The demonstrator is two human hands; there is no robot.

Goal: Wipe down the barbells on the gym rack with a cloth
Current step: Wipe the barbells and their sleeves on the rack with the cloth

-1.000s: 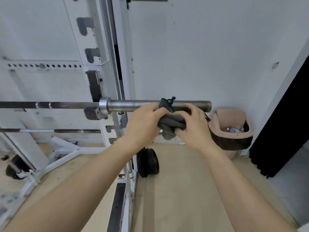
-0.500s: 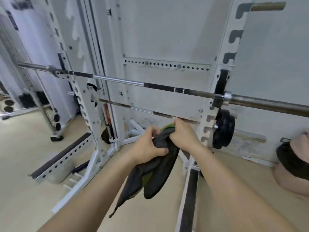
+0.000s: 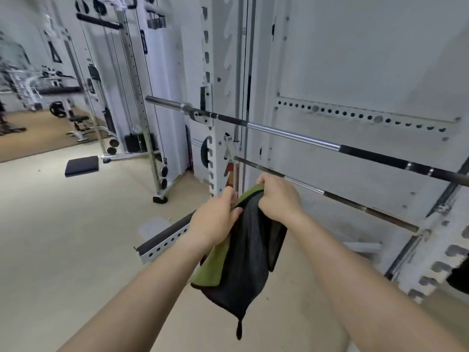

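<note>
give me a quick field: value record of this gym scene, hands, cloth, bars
left hand: gripping the cloth's top edge
right hand: gripping the same edge, close beside the left
cloth: dark grey with a green side, hanging loose below both hands
upper barbell: resting across the white rack, no hand on it
lower bar: runs just behind the right hand; contact unclear
floor: beige

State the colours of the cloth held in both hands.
Dark grey, nearly black, cloth with an olive-green side; head view, the only one.
</note>
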